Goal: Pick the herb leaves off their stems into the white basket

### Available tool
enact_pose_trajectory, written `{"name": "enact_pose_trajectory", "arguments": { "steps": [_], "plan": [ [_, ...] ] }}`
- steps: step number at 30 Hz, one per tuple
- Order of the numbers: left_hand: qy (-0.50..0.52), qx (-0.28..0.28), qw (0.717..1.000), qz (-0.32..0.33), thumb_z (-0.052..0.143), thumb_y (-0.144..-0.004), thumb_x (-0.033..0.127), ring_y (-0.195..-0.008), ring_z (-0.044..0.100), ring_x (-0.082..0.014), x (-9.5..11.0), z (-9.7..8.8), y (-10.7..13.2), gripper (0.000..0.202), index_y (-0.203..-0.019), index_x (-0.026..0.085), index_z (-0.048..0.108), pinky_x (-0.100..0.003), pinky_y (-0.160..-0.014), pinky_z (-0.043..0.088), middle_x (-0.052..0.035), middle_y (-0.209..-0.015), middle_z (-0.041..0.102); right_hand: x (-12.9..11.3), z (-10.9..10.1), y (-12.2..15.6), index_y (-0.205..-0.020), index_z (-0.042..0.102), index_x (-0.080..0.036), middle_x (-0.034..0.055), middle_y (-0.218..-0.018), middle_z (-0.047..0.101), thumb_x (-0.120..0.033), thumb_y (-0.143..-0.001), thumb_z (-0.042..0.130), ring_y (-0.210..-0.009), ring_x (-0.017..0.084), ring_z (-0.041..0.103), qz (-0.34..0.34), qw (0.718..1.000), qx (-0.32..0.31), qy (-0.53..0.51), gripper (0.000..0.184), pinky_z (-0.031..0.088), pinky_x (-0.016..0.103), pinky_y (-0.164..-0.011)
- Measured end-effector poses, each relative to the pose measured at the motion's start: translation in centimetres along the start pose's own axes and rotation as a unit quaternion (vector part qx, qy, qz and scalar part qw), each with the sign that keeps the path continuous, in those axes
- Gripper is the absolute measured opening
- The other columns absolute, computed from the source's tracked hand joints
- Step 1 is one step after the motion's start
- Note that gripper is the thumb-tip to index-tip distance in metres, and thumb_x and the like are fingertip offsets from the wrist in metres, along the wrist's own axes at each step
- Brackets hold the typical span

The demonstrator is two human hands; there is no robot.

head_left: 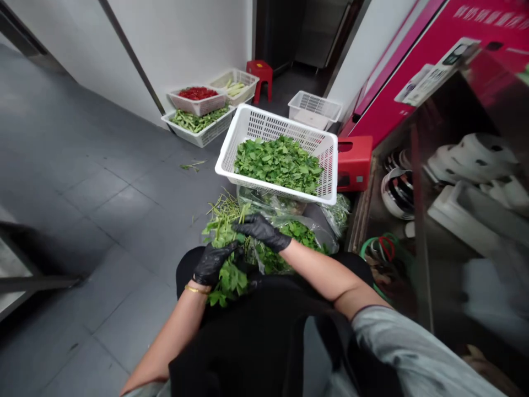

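My left hand, in a black glove, is wrapped round a bunch of leafy greens; leaves hang below it and pale stems show above. Also gloved in black, my right hand reaches in from the right with its fingers closed at the stems of the same bunch. Cut stems lie in a heap just beyond my hands. Under my right forearm, a clear plastic bag holds more greens. Past the bag, a white slotted basket contains a pile of picked leaves.
White baskets with red peppers, cut green vegetables and pale stalks stand by the wall. A red stool and a white basket are farther back. A red box and metal shelving flank the right side.
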State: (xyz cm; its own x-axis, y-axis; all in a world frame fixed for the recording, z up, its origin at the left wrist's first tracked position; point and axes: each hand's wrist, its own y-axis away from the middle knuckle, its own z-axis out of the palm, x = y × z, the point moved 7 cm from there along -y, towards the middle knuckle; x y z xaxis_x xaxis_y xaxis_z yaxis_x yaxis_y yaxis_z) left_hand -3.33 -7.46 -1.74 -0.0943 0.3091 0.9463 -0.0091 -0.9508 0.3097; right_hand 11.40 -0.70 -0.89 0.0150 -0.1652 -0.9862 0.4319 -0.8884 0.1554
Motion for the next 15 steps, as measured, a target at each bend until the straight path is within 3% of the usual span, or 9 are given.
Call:
{"name": "enact_pose_trajectory", "arguments": {
  "steps": [3, 5, 10, 13, 15],
  "plan": [
    [0.058, 0.002, 0.998, -0.035, 0.086, -0.057, 0.034, -0.093, 0.072, -0.0284, 0.2, 0.2, 0.7, 0.029, -0.081, 0.021, 0.078, -0.040, -0.093, 0.055, -0.0075, -0.092, 0.079, -1.1, -0.8, -0.2, -0.091, 0.079, -0.015, 0.0067, -0.094, 0.076, -0.056, -0.067, 0.078, -0.073, 0.015, 0.063, 0.020, 1.000, 0.015, -0.018, 0.047, 0.048, 0.025, -0.062],
    [0.107, 0.024, 0.992, -0.059, 0.089, -0.056, 0.031, -0.086, 0.072, -0.0268, 0.2, -0.2, 1.0, 0.036, -0.087, 0.018, 0.076, -0.039, -0.084, 0.058, -0.0075, -0.089, 0.078, -1.6, -1.0, -0.3, -0.090, 0.079, -0.014, 0.0066, -0.092, 0.076, -0.055, -0.070, 0.076, -0.070, 0.013, 0.061, 0.023, 1.000, 0.007, -0.020, 0.045, 0.046, 0.023, -0.058],
    [0.236, 0.022, 0.961, -0.146, 0.083, -0.068, 0.029, -0.048, 0.061, -0.0124, 0.1, -0.4, 1.6, 0.025, -0.083, 0.013, 0.071, -0.024, -0.050, 0.053, -0.0012, -0.062, 0.068, -0.6, -0.7, -0.4, -0.074, 0.075, -0.012, 0.0048, -0.067, 0.070, -0.053, -0.066, 0.081, -0.058, 0.011, 0.057, 0.022, 0.999, -0.037, 0.007, 0.042, 0.047, 0.024, -0.058],
    [0.275, 0.027, 0.949, -0.152, 0.078, -0.073, 0.027, -0.039, 0.054, -0.0088, 0.5, -0.6, 1.6, 0.020, -0.080, 0.011, 0.070, -0.018, -0.038, 0.043, -0.0005, -0.056, 0.063, 0.0, -2.8, -1.9, -0.086, 0.075, -0.012, 0.0076, -0.073, 0.072, -0.061, -0.072, 0.073, -0.062, 0.014, 0.062, 0.008, 1.000, 0.018, -0.007, 0.051, 0.052, 0.029, -0.063],
    [0.294, 0.042, 0.945, -0.136, 0.075, -0.076, 0.025, -0.039, 0.054, -0.0082, 0.8, -0.9, 1.5, 0.016, -0.081, 0.010, 0.070, -0.016, -0.035, 0.039, -0.0009, -0.056, 0.063, 0.0, -4.2, -2.8, -0.098, 0.074, -0.012, 0.0118, -0.084, 0.074, -0.064, -0.076, 0.068, -0.074, 0.020, 0.067, -0.004, 0.997, 0.042, 0.067, 0.057, 0.055, 0.036, -0.073]
  ]
}}
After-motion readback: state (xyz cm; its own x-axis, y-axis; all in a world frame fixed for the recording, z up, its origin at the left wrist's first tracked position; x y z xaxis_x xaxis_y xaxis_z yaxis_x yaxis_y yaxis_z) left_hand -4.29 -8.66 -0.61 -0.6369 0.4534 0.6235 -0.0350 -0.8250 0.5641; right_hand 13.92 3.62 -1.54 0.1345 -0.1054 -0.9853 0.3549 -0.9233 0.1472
